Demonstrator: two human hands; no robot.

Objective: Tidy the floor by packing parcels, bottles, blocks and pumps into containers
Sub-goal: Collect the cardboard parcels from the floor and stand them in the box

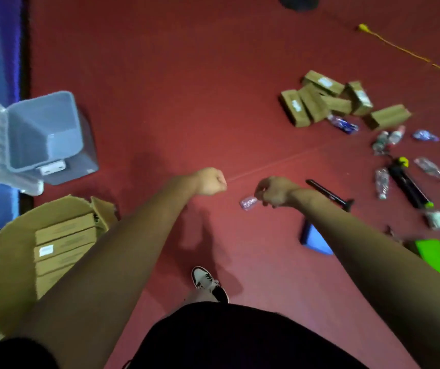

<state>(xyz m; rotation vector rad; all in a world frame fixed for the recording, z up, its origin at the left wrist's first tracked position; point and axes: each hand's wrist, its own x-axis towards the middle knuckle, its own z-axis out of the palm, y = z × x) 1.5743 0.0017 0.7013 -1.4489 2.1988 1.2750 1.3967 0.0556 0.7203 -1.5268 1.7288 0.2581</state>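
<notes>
Head view: my left hand [209, 182] is closed in a fist with nothing visible in it, and my right hand [276, 191] pinches one end of a small plastic bottle [249, 203] over the red floor [187, 75]. At lower left an open cardboard box [8, 249] holds stacked parcels [64, 243], with an open grey bin [40, 123] beyond it. Loose parcels [327, 102], other bottles [382, 182] and a black pump [410, 186] lie scattered to my right, a blue block [317, 241] and a green block [437, 259] nearer me.

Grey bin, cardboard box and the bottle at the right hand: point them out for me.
grey bin [40, 123]: head view, inside wall.
cardboard box [8, 249]: head view, left flap.
bottle [248, 202]: head view, crumpled body, just left of the right hand [277, 191].
</notes>
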